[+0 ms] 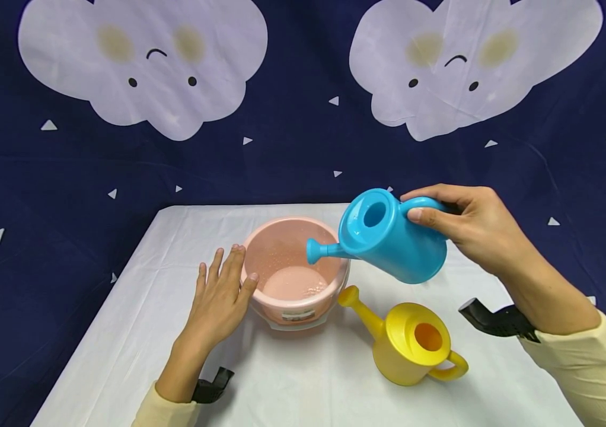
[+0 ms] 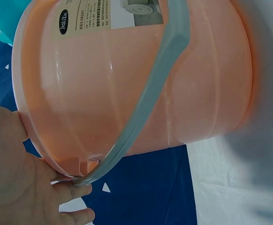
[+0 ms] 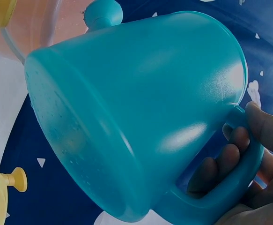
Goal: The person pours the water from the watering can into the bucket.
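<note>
My right hand (image 1: 476,222) grips the handle of a blue watering can (image 1: 410,246), fingers wrapped through the loop and thumb on top. The can is held in the air, tilted left, its spout (image 1: 324,250) over a pink bucket (image 1: 294,311). Water droplets cling to the bucket's inner wall, and a little shiny water lies at the bottom. Against the bucket's left rim rests my left hand (image 1: 220,296), fingers extended and spread. In the left wrist view its fingertips are by the end of the bucket's grey handle (image 2: 145,101). Droplets dot the blue can's base (image 3: 75,140).
A yellow watering can (image 1: 410,344) stands upright on the white-covered table (image 1: 303,391), right of and nearer than the bucket, its spout pointing toward the bucket. Behind the table hangs a dark blue cloth (image 1: 292,160) with clouds and small triangles.
</note>
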Motion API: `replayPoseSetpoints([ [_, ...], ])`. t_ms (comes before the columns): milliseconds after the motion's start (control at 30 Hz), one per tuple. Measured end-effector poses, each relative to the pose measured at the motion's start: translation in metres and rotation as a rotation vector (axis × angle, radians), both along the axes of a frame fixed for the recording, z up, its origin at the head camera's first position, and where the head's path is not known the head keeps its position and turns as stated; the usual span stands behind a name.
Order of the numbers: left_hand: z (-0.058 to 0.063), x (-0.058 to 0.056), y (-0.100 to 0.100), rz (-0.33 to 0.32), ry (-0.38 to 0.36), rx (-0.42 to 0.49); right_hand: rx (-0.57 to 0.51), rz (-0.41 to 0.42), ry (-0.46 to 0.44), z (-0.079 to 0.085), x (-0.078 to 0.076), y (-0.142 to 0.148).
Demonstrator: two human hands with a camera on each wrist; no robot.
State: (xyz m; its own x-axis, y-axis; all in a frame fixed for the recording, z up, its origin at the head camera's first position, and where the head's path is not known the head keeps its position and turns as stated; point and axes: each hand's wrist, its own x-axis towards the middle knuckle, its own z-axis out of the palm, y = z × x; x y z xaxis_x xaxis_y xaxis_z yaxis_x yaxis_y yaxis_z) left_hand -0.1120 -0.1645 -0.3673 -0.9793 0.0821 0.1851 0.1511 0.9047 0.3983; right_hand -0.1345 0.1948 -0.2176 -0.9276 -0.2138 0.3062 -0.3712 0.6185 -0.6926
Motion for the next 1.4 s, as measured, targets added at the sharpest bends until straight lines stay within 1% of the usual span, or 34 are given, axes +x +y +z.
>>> replayPoseSetpoints([
  [667, -0.0001, -0.0002, -0.0002, 0.001, -0.010, -0.001, 0.010, 0.009, -0.011, 0.0015, -0.0010, -0.0033],
  [1067, -0.0001, -0.0007, -0.0002, 0.002, -0.002, -0.002, 0.021, 0.015, -0.016, 0.0031, -0.0032, -0.0053],
  [1400, -0.0002, -0.0012, -0.0001, 0.004, -0.006, 0.000, 0.029, 0.020, -0.004, 0.0054, -0.0046, -0.0073],
])
